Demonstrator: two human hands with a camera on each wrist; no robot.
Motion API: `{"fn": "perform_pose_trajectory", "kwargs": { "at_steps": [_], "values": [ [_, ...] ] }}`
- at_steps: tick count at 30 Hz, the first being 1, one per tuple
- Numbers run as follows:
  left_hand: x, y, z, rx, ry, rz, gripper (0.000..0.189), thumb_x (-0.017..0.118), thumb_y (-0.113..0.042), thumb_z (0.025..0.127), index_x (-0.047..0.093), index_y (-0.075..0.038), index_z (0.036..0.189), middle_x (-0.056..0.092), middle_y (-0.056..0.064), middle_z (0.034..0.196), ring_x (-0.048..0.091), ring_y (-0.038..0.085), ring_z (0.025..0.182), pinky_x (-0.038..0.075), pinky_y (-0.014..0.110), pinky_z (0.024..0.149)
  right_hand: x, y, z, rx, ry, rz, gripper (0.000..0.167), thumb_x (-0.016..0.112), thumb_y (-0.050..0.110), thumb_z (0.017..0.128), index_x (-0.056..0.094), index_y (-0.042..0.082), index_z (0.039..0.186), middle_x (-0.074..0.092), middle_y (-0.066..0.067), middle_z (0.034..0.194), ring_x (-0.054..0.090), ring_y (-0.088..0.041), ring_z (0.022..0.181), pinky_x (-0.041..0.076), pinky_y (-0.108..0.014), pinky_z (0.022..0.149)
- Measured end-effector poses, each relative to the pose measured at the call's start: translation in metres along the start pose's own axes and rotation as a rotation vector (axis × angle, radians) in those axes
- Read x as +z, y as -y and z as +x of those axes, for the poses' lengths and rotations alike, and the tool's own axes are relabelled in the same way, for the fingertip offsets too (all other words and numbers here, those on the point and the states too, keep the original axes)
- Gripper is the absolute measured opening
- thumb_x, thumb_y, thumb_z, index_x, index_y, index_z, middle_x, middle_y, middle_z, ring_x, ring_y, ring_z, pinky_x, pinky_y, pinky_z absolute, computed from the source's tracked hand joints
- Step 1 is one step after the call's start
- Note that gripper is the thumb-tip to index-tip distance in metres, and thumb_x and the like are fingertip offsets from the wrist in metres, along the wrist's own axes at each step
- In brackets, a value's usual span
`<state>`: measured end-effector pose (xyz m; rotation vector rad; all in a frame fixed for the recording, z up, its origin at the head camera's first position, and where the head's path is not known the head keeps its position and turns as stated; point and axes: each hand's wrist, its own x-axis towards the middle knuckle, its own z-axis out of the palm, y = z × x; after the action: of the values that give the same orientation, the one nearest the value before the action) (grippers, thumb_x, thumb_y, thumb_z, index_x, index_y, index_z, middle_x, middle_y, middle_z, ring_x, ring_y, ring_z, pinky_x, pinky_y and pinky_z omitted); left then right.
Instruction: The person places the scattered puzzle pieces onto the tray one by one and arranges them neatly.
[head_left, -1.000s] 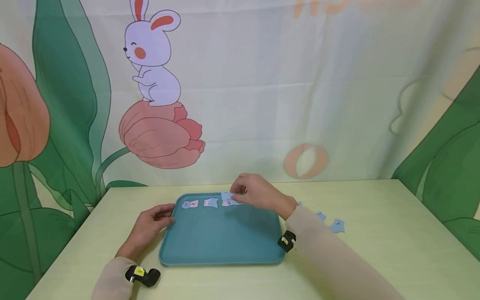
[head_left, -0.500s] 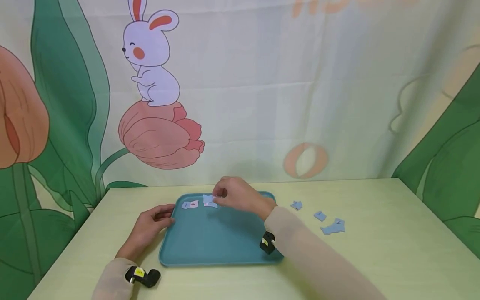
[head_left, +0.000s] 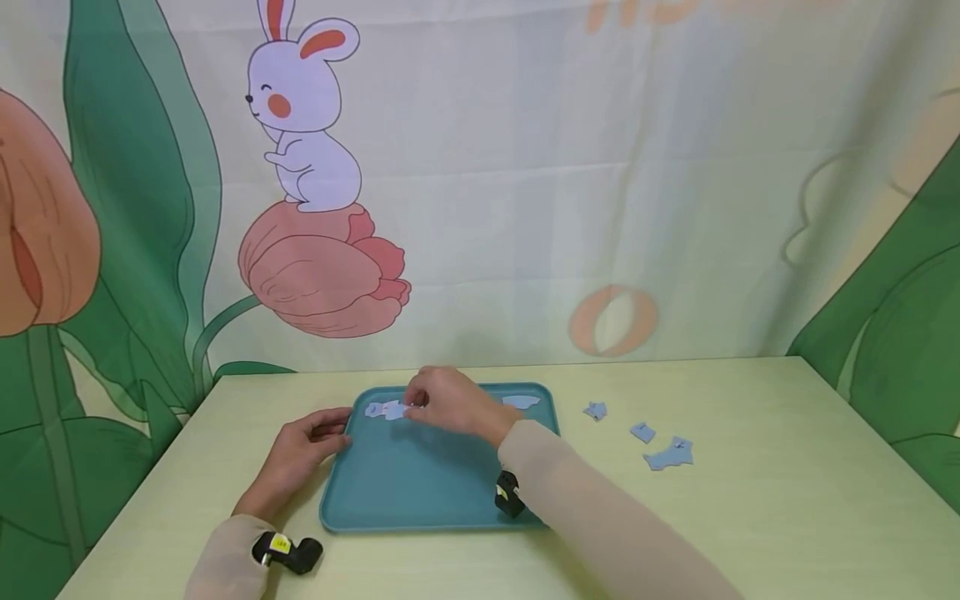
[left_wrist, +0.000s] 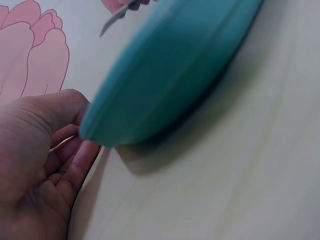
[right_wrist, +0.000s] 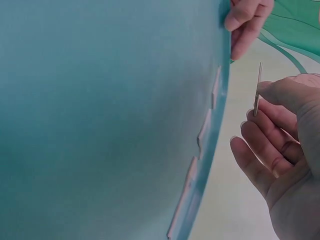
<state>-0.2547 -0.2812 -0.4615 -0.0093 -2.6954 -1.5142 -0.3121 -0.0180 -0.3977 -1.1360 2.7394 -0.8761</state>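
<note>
My right hand pinches a thin puzzle piece between thumb and fingers, above the far left of the teal tray. In the head view the held piece, pale blue, overlaps a blue-and-pink puzzle piece lying near the tray's far left corner. Another pale blue piece lies at the tray's far right. In the right wrist view several flat pieces lie in a row along the tray's far edge. My left hand grips the tray's left rim, thumb and fingers at its edge.
To the right of the tray, several blue puzzle pieces lie on the pale table: a small cluster, a small square one and a larger group. A curtain printed with a rabbit and flowers hangs behind the table.
My right hand has moved left along the tray's far edge with the pinched piece, uncovering a piece at the far right. My left hand has stayed at the rim.
</note>
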Motion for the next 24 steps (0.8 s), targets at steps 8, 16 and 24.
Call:
{"fn": "perform_pose_trajectory", "kwargs": {
  "at_steps": [8,16,24],
  "values": [
    [0.000,0.000,0.001,-0.003,0.006,0.000,0.050,0.070,-0.007,0.101,0.057,0.002,0.149,0.064,0.022,0.140,0.062,0.035,0.124,0.057,0.036,0.101,0.013,0.005,0.009,0.034,0.024,-0.022,0.015,0.078,0.019,0.099,0.080,0.008,0.109,0.067,0.003,0.099,0.061,-0.009,0.087,0.054,-0.017,0.079],
    [-0.001,0.001,0.000,0.002,0.010,0.000,0.050,0.070,-0.007,0.102,0.057,0.003,0.149,0.064,0.023,0.140,0.063,0.035,0.124,0.058,0.037,0.101,0.025,0.011,0.019,0.041,0.042,-0.037,0.015,0.077,0.021,0.100,0.080,0.010,0.110,0.069,0.002,0.101,0.061,-0.010,0.089,0.054,-0.017,0.083],
    [-0.002,0.002,0.002,0.015,0.010,0.002,0.049,0.070,-0.006,0.101,0.058,0.002,0.148,0.064,0.022,0.140,0.063,0.035,0.123,0.058,0.033,0.099,0.035,0.014,0.026,0.071,0.047,-0.039,0.015,0.078,0.019,0.099,0.080,0.009,0.111,0.072,0.002,0.100,0.062,-0.009,0.087,0.055,-0.019,0.082]
  ]
}}
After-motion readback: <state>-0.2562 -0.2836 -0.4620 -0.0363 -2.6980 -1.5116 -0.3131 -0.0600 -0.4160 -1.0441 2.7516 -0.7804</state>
